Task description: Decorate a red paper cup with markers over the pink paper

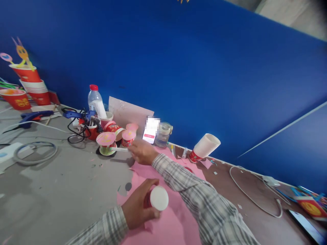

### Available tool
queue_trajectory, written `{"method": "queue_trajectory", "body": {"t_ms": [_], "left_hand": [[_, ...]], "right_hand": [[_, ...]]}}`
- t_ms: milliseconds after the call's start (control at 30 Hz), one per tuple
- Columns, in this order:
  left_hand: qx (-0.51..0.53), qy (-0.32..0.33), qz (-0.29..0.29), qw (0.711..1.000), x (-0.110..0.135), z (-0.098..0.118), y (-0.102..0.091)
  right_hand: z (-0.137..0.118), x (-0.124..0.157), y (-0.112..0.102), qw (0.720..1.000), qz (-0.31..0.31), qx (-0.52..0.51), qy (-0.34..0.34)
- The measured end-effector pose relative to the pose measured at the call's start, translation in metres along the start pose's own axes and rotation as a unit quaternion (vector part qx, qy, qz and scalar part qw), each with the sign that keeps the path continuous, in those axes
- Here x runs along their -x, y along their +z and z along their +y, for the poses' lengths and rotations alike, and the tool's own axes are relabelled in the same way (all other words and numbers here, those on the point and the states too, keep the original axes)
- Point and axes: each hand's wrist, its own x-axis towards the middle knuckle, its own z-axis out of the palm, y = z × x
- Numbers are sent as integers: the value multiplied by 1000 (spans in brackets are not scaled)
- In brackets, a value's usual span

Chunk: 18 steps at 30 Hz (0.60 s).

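Note:
My left hand [140,204] is wrapped round a small paper cup [159,198], its white round end facing up toward me and a bit of red side showing. My right hand [143,152] reaches across to the far side of the pink paper [166,224]. Its fingers are closed on a slim white pen-like stick [119,149] that points left. The stick's far end is at a decorated cup [106,140] with a pink top and green on its side; whether they touch I cannot tell. Another pink-topped red cup [127,136] stands just behind the stick.
Blue glue guns [79,115] with black cords lie at the left. Behind the cups stand a red-capped bottle [95,97], a lit phone [150,131] and a clear jar [163,134]. Stacked white cups [206,146] lean at the right, near a white cable [251,200].

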Motion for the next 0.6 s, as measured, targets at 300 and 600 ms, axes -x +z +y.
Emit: {"method": "queue_trajectory", "body": {"t_ms": [300,600], "left_hand": [[175,35,191,965,-17,16,-36],[301,10,204,931,-15,44,-37]], "right_hand": [[-55,104,-78,975,37,-196,97],[-98,122,-72,986,54,-15,158]]}}
